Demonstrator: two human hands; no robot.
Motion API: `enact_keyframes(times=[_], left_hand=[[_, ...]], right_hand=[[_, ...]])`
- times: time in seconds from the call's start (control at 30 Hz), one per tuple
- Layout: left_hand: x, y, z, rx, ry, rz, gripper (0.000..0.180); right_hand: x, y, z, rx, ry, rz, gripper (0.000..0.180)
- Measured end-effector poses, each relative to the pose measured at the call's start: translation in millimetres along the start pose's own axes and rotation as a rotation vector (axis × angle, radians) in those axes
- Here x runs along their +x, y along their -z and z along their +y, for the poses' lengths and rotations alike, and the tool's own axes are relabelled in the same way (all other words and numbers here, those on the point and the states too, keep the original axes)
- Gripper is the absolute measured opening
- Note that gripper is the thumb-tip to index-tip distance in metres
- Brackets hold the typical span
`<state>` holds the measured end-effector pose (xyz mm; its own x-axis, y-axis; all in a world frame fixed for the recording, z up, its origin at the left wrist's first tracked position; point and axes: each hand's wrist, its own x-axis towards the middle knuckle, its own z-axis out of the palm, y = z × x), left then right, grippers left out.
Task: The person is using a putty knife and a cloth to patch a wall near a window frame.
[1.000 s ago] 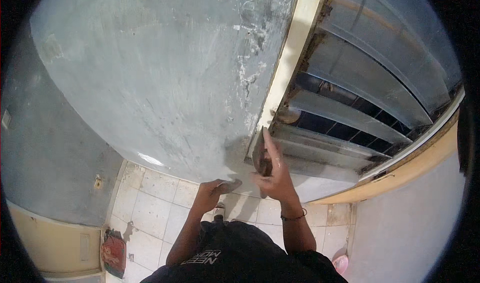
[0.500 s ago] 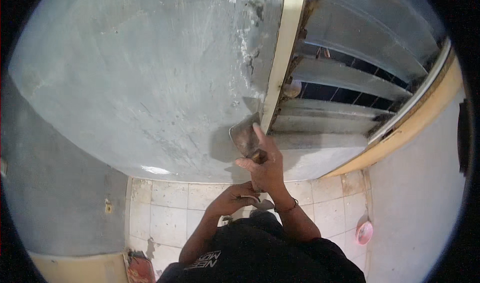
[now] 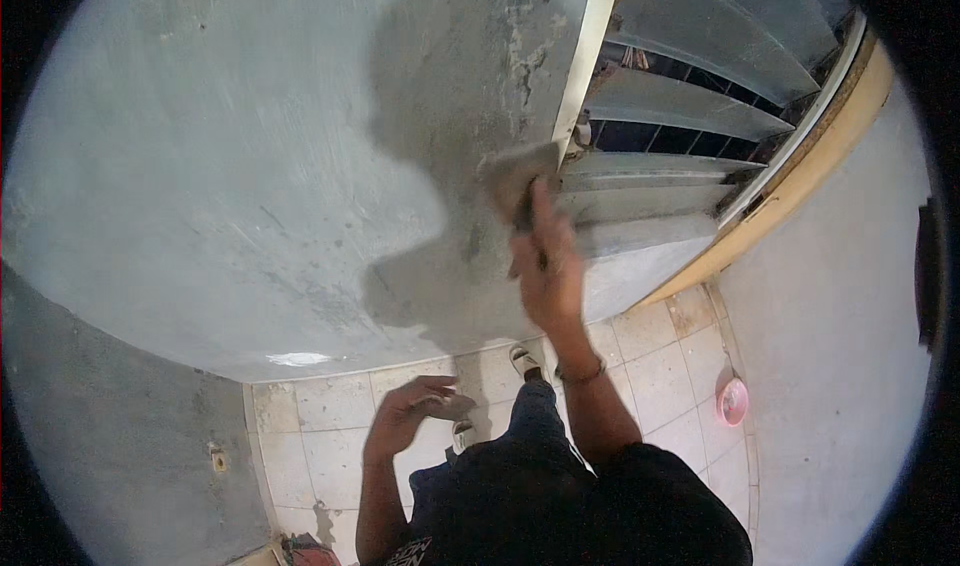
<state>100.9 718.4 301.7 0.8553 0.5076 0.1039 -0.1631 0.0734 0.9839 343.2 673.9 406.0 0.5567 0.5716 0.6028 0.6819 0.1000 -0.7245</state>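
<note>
My right hand (image 3: 547, 271) is raised against the grey plastered wall (image 3: 250, 166) and grips a flat putty blade (image 3: 520, 178). The blade lies on the wall just left of the pale window frame edge (image 3: 585, 61). A darker patch of wet plaster (image 3: 450, 116) spreads around and above the blade. My left hand (image 3: 405, 416) hangs lower, over the tiled floor, and holds a small flat scraper (image 3: 455, 406) with grey paste on it. A thin band circles my right wrist.
A louvred window (image 3: 680, 106) with grey slats fills the upper right, framed by a yellowish sill (image 3: 790, 181). Pale floor tiles (image 3: 330, 436) lie below. A pink bowl (image 3: 733, 401) sits on the floor at the right. My sandalled feet (image 3: 525, 361) stand near the wall.
My right hand has slid the blade up the wall beside the window frame. My left hand has dropped away from the wall to waist height.
</note>
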Motion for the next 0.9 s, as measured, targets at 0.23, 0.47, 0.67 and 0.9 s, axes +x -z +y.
enact_keyframes(times=[0.23,0.47,0.67,0.9], left_hand=[[-28.3,32.2,-4.3,0.076,0.169,0.342,0.026],[-50.2,44.0,-32.6,0.027,0.182,0.437,0.018],[-43.0,53.0,-48.0,0.086,0.141,0.5,0.018],[-13.7,43.2,-33.3,0.187,0.163,0.451,0.025]], right_hand=[[43.0,13.4,20.4,-0.476,0.195,0.259,0.047],[41.6,-7.2,24.5,-0.462,0.139,0.313,0.05],[52.6,-10.1,8.0,-0.404,0.147,0.322,0.049],[54.8,-7.3,-11.3,-0.559,0.094,0.284,0.05]])
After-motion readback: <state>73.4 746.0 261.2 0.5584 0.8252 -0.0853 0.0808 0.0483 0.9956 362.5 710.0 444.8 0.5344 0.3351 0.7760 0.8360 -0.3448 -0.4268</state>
